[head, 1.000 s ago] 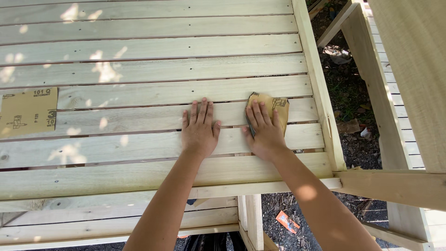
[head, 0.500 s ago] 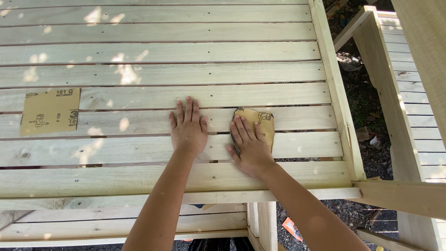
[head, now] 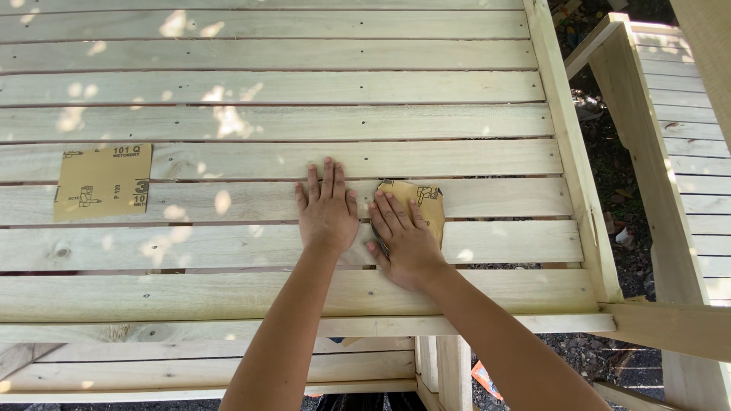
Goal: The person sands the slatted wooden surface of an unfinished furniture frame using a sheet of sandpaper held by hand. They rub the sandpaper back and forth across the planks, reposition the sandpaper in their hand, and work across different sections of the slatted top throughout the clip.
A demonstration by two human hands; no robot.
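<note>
A big desk [head: 228, 297] made of pale wooden slats fills most of the view, with thin dark gaps between the boards and spots of sunlight on it. A person leans over it with both bare arms stretched out.

The left hand [head: 327, 213] lies flat on the wood, palm down, fingers straight and close together. It holds nothing; it just presses on the slats near the middle of the desk.

The right hand [head: 403, 236] is just beside it, nearly touching. It is spread flat too, with its fingers pressing down on a small tan piece of sandpaper [head: 422, 202]. The paper lies on the slats under the fingers, and its top and right edge stick out past the fingertips. The hand does not curl round it; it pins it flat against the wood.

Well apart from the hands, far over on the left side of the desk, lies a second square tan sheet of sandpaper [head: 103, 183] with dark printing on its back. Nothing touches it.

On the right, a long wooden rail [head: 567, 152] runs along the edge of the slats. Past it stands another slatted wooden frame [head: 685, 152], with dark ground and bits of litter [head: 601, 183] showing in between.
</note>
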